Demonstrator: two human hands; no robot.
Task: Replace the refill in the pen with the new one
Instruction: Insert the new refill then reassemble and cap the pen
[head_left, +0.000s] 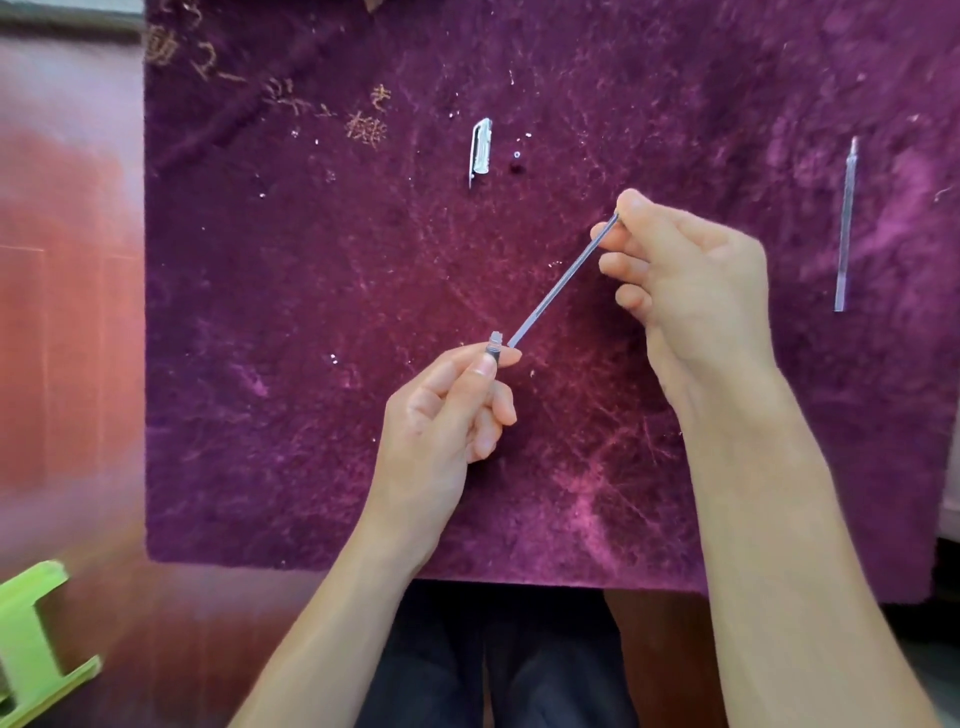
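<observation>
Now right hand (691, 280) pinches thin refill (561, 280); left hand (447, 410) grips threaded barrel (494, 349)

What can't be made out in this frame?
- Pen barrel: mostly hidden inside the left hand, head view.
- Refill tip: covered by right hand fingers.
- Green object: cut off by the left edge.
- Specks near the cap: too small.

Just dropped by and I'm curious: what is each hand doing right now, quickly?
Left hand: closed on the pen barrel, threaded end up.
Right hand: pinching the top of a refill, its lower end beside the barrel's opening.
</observation>
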